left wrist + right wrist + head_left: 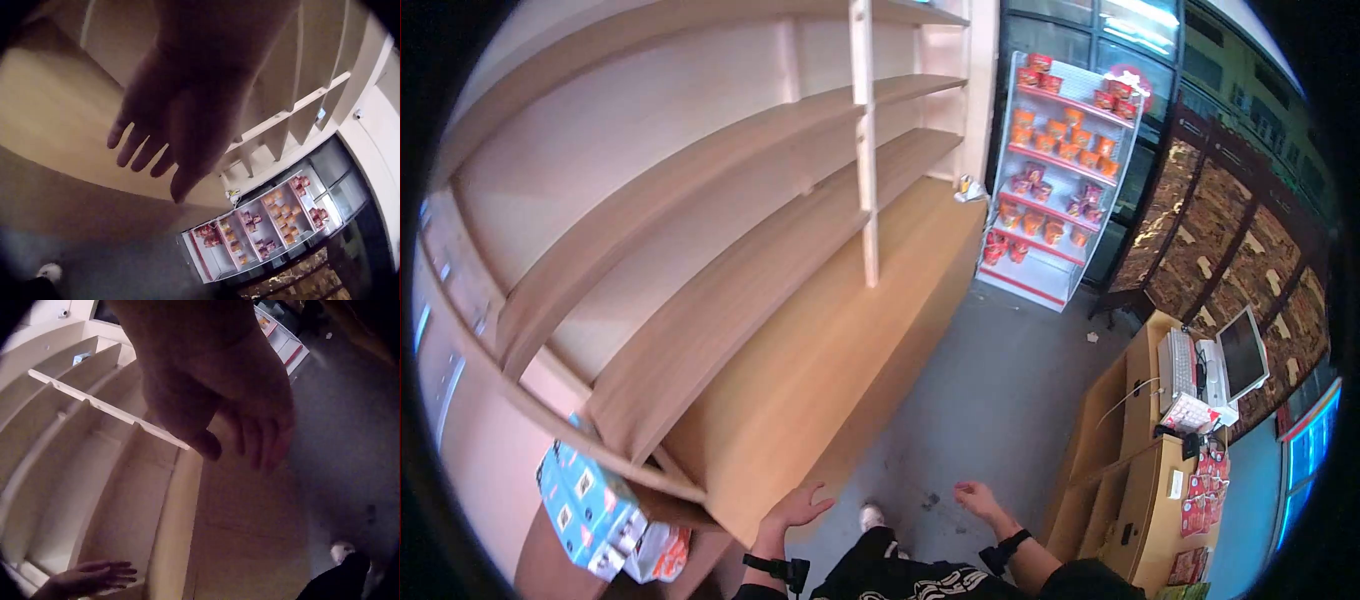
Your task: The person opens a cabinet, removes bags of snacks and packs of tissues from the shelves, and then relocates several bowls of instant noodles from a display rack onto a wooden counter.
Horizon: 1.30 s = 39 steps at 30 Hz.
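Both hands are hanging loose on my feed. The left hand has its fingers pretty much straight with the thumb out, nothing in it, near the front edge of the wooden shelf unit. The right hand is relaxed, fingers a bit bent, also holding nothing, above the grey floor.

Down at the near left I've got a blue pack with white square labels, next to a red-and-white package. I can't see inside either.

The shelf unit is right in front and to the left: pale wood, smooth, with long curved shelves over a deep bottom board and a pale upright post. Its long axis runs from near left to far right, away from me. On my right, a wooden desk carries red packets, a keyboard and a screen.

At the shelf unit's far end sits a small yellow-and-white item. Past that, a white display rack holds red, orange and purple tubs across its red-edged tiers.
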{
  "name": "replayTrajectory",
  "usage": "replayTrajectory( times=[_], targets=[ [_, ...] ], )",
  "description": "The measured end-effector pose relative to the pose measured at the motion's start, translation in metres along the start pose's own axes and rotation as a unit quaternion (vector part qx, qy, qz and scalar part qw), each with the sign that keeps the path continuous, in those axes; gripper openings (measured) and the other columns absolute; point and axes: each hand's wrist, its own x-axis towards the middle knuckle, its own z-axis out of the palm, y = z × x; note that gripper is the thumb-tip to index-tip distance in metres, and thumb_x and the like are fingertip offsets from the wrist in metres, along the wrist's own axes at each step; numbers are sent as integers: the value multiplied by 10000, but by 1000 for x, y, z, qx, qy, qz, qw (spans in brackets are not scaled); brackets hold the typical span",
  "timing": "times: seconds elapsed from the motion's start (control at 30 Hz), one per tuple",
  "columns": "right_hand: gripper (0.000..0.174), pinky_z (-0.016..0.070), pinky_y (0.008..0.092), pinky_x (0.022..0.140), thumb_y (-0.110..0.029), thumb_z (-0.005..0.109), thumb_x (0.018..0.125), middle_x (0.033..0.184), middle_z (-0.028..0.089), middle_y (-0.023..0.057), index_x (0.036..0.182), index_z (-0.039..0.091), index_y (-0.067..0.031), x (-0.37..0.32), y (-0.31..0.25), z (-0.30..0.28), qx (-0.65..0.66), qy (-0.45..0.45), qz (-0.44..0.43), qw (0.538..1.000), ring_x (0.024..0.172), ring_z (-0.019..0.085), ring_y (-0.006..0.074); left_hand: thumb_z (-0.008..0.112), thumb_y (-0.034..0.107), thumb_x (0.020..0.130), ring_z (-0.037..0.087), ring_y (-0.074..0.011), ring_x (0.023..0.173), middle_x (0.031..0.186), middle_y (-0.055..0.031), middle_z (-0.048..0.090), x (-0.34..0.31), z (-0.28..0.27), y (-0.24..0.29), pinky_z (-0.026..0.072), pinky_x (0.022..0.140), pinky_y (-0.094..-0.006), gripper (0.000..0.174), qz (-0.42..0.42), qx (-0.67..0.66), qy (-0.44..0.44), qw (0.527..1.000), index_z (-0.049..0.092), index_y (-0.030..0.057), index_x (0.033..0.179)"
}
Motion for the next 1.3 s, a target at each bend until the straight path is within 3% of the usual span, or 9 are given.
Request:
replayTrajectory(
  times=[0.3, 0.47, 0.6, 0.8, 0.87, 1.0, 1.13, 1.27, 1.3],
  targets=[
    [446, 496, 343, 834, -279, 621, 857, 1068, 656, 140, 1212, 561, -15, 86, -81, -110, 15, 11, -25, 999, 968, 630, 222, 598, 369, 841, 397, -337, 1296, 1373, -232, 430, 251, -10, -28, 323, 1079, -408, 639, -62, 120, 124, 983, 434, -19, 1321],
    [437, 498, 329, 815, -274, 633, 846, 1020, 671, 118, 1186, 585, -3, 139, -66, -203, 42, 90, 18, 995, 941, 626, 180, 616, 275, 796, 510, -419, 1107, 1193, -301, 525, 360, -50, 95, 408, 973, -433, 529, 59, 54, 75, 994, 516, -31, 1215],
    [367, 484, 272, 707, -245, 613, 889, 954, 644, 62, 1151, 570, 9, 173, -62, -268, 49, 160, 56, 984, 822, 593, 127, 600, 250, 812, 491, -455, 1121, 1235, -306, 501, 489, -24, 62, 389, 993, -451, 520, 106, 24, 66, 992, 492, -20, 1243],
    [368, 487, 275, 669, -259, 619, 880, 948, 636, 51, 1148, 575, -11, 219, -106, -326, 120, 199, 56, 971, 806, 591, 115, 603, 413, 820, 179, -469, 1365, 1463, -299, 226, 550, -30, 96, 254, 1105, -474, 818, -25, 115, 37, 992, 223, 72, 1459],
    [385, 497, 284, 690, -224, 621, 858, 925, 657, 79, 1162, 576, 8, 246, -117, -349, 123, 204, 58, 970, 823, 618, 155, 605, 478, 801, 108, -452, 1391, 1487, -304, 142, 543, -48, 137, 225, 1109, -511, 878, -217, 109, 75, 967, 171, 141, 1485],
    [383, 499, 295, 708, -219, 620, 854, 963, 655, 87, 1165, 576, 0, 318, -141, -414, 115, 198, 49, 972, 850, 617, 166, 592, 430, 822, 119, -477, 1379, 1492, -306, 111, 585, -40, 107, 216, 1098, -551, 814, -206, 108, 51, 971, 190, 179, 1484],
    [383, 499, 298, 734, -229, 634, 861, 1007, 646, 82, 1171, 570, -12, 419, -187, -499, 26, 191, -32, 981, 873, 612, 150, 545, 284, 851, 229, -472, 1339, 1468, -292, 210, 647, -28, 84, 258, 1088, -507, 703, -122, 126, 117, 977, 247, 85, 1456],
    [359, 498, 291, 748, -176, 636, 877, 1024, 636, 65, 1185, 546, -17, 509, -299, -587, -36, 189, -173, 966, 860, 602, 126, 536, 304, 852, 355, -422, 1294, 1389, -270, 381, 693, -33, 94, 239, 1086, -504, 630, -187, 63, 83, 977, 364, -1, 1375],
    [359, 498, 291, 748, -176, 636, 877, 1024, 636, 65, 1185, 546, -17, 521, -338, -607, -39, 185, -195, 962, 860, 602, 126, 496, 375, 866, 350, -409, 1308, 1386, -248, 408, 717, -24, 81, 217, 1085, -534, 646, -288, 102, 33, 952, 361, 21, 1389]
  ],
)
